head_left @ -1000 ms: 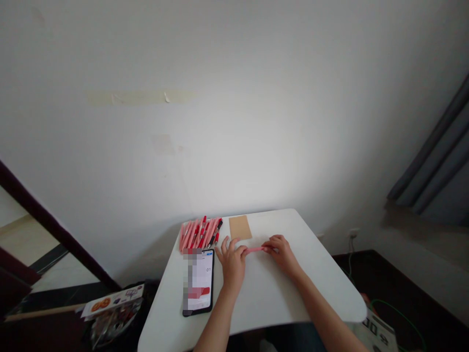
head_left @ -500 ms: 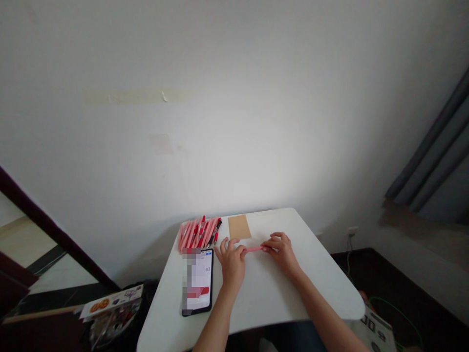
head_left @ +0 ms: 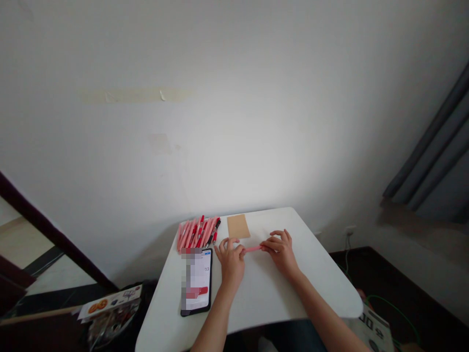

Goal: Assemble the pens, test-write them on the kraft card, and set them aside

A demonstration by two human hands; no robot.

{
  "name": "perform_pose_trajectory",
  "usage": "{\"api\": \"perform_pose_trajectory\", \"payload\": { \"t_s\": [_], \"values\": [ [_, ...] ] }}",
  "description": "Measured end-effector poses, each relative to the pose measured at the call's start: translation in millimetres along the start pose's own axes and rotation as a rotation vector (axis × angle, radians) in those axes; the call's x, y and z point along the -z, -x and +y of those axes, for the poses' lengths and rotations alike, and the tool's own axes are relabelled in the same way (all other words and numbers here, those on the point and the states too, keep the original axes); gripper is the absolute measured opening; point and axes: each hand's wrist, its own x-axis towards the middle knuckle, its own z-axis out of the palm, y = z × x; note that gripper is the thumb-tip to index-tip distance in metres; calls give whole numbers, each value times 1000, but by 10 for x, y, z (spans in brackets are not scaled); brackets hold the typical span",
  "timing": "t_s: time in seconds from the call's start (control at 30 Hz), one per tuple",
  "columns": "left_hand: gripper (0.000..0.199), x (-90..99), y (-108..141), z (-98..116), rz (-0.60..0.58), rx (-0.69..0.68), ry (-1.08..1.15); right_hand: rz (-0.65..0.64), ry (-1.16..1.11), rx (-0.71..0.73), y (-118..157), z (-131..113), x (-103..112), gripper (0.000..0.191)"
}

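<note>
At the far left, a dark frame slanted down along the wall. A box with printed pictures lay on loose clutter, beyond the left edge of the white surface.

In the far left corner of the surface lay a pile of pens, mostly pink and red, with a black one at its right side. They were packed close together, their lengths running roughly from the far edge toward the near one. A phone lay face up just nearer than the pile, close to the left edge; its screen was lit and partly covered by blurred blocks. To the right of the pile, near the far edge, a flat tan card lay apart from the pens.

The left hand was right of the phone, its thumb and index fingers closed on the left end of a pink pen, the others spread and bent. The pen ran nearly level from side to side, nearer than the card, over the middle of the far half of the surface. The right hand pinched its right end in narrow fingers, the remaining ones curled above. Whether the pen touched the surface could not be told.

Beyond the right edge, a cord hung from a wall socket, and a grey curtain hung farther right.
</note>
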Motion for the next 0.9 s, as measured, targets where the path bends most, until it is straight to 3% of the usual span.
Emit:
{"api": "perform_pose_trajectory", "payload": {
  "t_s": [0.2, 0.4, 0.6, 0.9],
  "values": [
    [16, -4, 25, 26, 72, -55, -89, 37, -19, 7, 4, -31, 3, 18],
    [19, 12, 49, 51, 141, -130, -178, -76, -93, -77, -5, -28, -18, 20],
    [14, 9, 55, 37, 123, -169, -217, -161, -54, -26, 2, -84, 10, 25],
    [12, 35, 57, 49, 102, -190, -256, -170, 45, 6, 6, -79, -16, 20]
  ]
}}
